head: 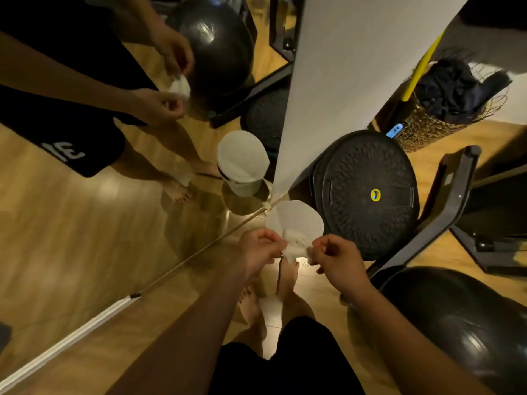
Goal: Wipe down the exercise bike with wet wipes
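Note:
Both my hands hold a crumpled white wet wipe (296,245) over a small white bin (296,220) lined with a white bag. My left hand (261,249) pinches the wipe's left side and my right hand (338,259) pinches its right side. The exercise bike's black frame (445,209) rises at the right, with its base foot (493,252) on the wooden floor. A wall mirror (114,138) on the left repeats my hands, the wipe and the bin.
A round black balance disc (368,192) leans against the white wall (342,81). A black exercise ball (467,323) sits at the lower right. A woven basket (439,121) with dark cloth and a yellow-handled tool (422,64) stands at the back right. My bare feet (268,297) are below the bin.

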The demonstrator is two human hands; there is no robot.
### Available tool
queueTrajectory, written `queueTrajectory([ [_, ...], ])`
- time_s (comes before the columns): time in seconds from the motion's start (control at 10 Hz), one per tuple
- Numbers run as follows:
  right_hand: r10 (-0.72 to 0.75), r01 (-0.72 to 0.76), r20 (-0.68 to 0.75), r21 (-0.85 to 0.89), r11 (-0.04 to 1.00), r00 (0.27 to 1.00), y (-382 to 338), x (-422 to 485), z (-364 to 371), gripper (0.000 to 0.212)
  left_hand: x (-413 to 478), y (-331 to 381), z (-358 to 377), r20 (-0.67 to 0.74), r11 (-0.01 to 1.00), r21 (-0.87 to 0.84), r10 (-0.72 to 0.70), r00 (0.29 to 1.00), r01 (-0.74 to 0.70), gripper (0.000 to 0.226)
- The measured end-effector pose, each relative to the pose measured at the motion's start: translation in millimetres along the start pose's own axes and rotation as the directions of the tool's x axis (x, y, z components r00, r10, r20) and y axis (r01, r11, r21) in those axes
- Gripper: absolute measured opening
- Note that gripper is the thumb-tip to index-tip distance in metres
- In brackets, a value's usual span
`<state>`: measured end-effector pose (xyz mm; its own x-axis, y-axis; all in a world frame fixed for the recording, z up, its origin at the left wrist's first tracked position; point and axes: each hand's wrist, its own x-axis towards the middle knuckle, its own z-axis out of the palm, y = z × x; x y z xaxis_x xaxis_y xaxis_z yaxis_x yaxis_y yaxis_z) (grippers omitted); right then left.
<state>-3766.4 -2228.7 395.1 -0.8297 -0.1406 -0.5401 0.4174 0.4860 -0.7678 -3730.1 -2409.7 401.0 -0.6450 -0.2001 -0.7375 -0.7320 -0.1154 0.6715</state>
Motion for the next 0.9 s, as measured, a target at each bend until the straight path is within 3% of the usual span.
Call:
queueTrajectory([
  [0.3, 0.198, -0.196, -0.049, 0.034, 0.980, 0.979, 49.7, 41.5, 7.1, 0.022, 57.2, -33.6, 36.1, 0.000, 0.986, 0.106, -0.130, 0.992, 0.129, 0.020],
  [0.5, 0.356, -0.355, -0.016, 0.056, 0.933, 0.934, 113.5, 98.9, 20.8, 0.010, 119.2, -70.9, 61.1, -0.008, 0.957, 0.056, -0.283, 0.959, 0.283, 0.011],
  [0.7, 0.396, -0.387, -0.047, 0.138, 0.912, 0.917, 174.9, 184.6, 48.0, 0.015, 194.0, -97.7, 73.4, 0.107, 0.940, -0.104, -0.315, 0.943, 0.325, 0.040],
  [0.9, 0.494, -0.495, 0.040, 0.126, 0.860, 0.869, 189.5, 222.3, 55.3, 0.056, 205.4, -110.3, 47.4, -0.004, 0.932, -0.072, -0.356, 0.935, 0.354, 0.047],
])
